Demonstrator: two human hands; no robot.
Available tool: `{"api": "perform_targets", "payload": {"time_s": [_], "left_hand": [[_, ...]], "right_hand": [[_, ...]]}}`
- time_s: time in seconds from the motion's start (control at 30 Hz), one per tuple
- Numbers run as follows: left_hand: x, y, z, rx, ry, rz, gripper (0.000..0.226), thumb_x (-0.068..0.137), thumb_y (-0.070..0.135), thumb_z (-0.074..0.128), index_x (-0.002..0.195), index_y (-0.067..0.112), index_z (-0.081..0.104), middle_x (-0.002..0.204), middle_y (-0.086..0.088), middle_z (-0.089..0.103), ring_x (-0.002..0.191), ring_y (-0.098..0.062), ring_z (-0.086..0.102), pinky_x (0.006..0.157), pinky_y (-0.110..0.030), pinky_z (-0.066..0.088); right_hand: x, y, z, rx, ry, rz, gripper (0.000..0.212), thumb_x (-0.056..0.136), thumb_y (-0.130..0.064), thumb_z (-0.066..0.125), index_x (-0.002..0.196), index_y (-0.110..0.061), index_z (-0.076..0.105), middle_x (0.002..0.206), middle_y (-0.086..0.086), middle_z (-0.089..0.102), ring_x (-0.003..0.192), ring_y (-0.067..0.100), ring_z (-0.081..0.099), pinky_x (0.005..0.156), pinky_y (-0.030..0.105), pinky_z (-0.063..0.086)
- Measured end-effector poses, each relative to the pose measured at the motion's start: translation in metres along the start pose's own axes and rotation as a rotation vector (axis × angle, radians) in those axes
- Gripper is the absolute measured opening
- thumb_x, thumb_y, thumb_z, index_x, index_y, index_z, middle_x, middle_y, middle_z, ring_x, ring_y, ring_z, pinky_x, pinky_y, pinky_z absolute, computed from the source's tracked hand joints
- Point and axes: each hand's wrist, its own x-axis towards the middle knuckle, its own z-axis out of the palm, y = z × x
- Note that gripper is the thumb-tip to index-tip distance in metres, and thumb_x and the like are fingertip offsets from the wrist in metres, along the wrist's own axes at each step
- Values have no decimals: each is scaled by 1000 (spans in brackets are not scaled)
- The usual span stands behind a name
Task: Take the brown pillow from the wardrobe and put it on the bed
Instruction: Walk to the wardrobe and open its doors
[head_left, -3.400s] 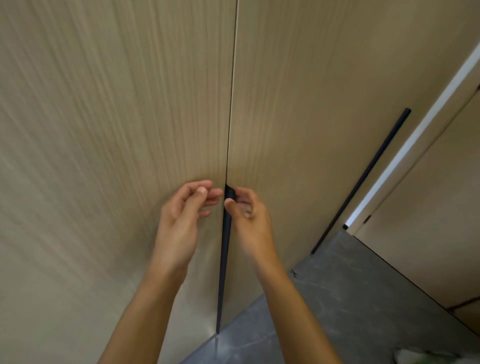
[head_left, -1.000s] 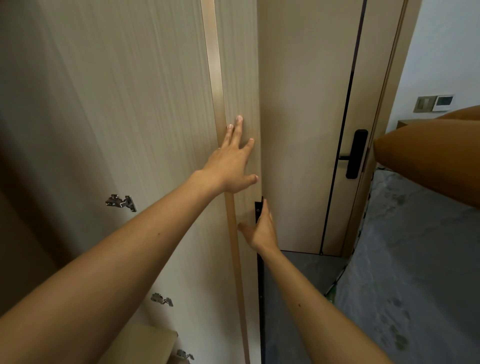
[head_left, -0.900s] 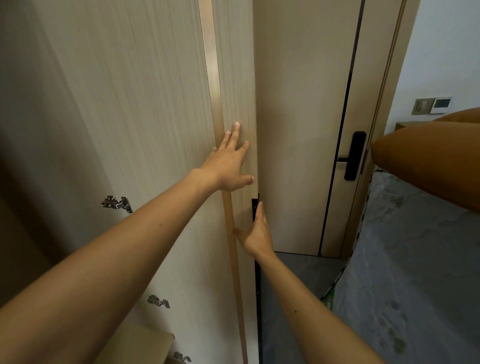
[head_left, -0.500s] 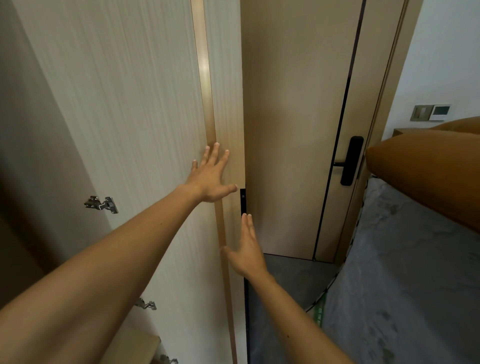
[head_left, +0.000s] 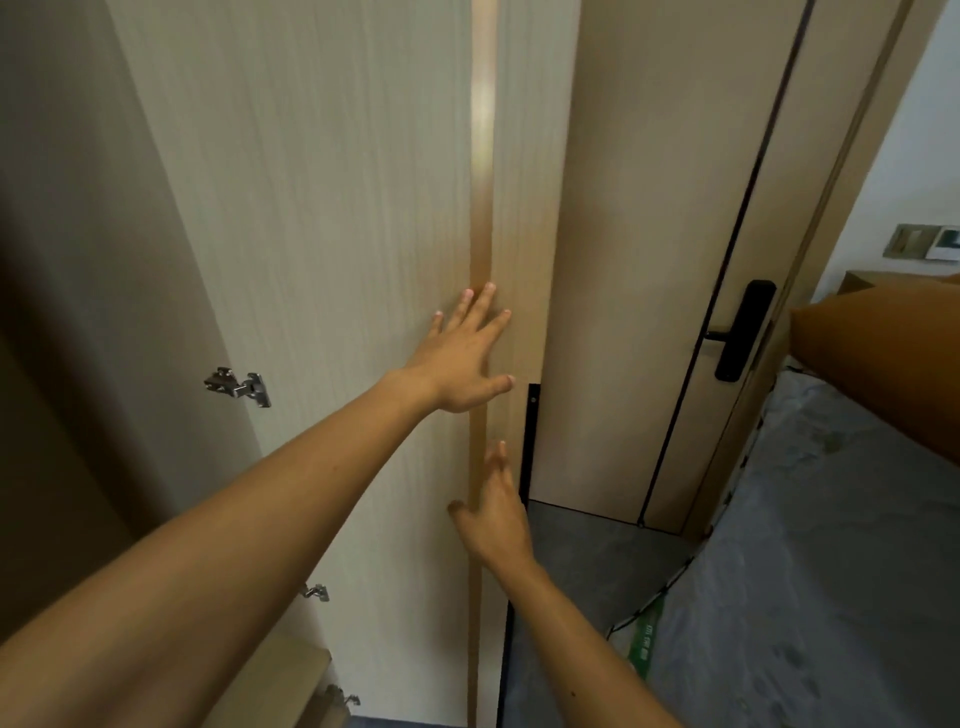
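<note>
The light wood wardrobe door (head_left: 332, 218) stands swung open, its inner face toward me with a brass strip down it. My left hand (head_left: 460, 356) lies flat on that face, fingers spread, holding nothing. My right hand (head_left: 496, 519) is lower, fingers straight, by the door's free edge and its black handle strip (head_left: 530, 441). A brown pillow (head_left: 883, 358) shows at the right edge above the bed (head_left: 810, 571), which has a grey cover. The wardrobe's inside is dark at the far left and shows no pillow.
Metal hinges (head_left: 239, 385) sit on the door's left side. A room door with a black handle (head_left: 743, 332) stands behind, with grey floor (head_left: 582, 561) between it and the bed. A wall switch (head_left: 927, 241) is at the upper right.
3.4 s ago both hands gripped the handle between shut doors. The door is now open; over the last second my hands slid slightly down its face as it swung further.
</note>
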Motion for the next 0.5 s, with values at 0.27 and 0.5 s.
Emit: {"api": "perform_targets", "payload": {"time_s": [0.27,0.5], "left_hand": [[-104,-38,-22,-367,239,-84,81,99,50,61,166,24,23,177,-4,6,163,-22,-2,128,-52,-3],[-246,-132,-51,-52,226,-464,70,101,50,56,160,19,37,172,-10,24,161,-29,12,127,-60,-4]], "right_hand": [[-2,-78,100,18,-222,-167,85,96,-24,69,164,-12,20,172,7,22,153,26,35,116,33,36],[-64,-182,234,85,-716,-372,67,95,-30,70,152,-7,43,146,8,54,142,31,49,112,48,43]]}}
